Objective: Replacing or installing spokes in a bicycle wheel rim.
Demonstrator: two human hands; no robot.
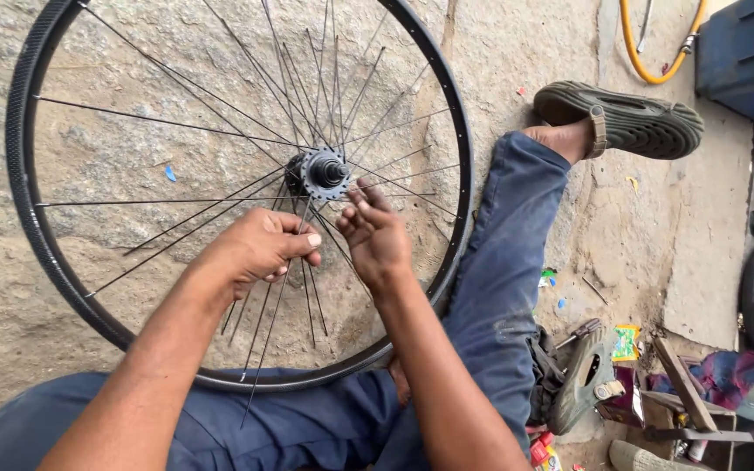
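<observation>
A bicycle rim (19,201), light and stiff, lies flat on stone ground across the person's lap, its hub (320,172) central; just below the hub the left hand (259,249) pinches thin, springy spokes (263,327), while the right hand (375,235) fingers another, half-open.

wheel rim (19,174) cut off at top edge, left hand (259,249) fingers hiding spoke ends, blue crate (743,57) cropped
</observation>
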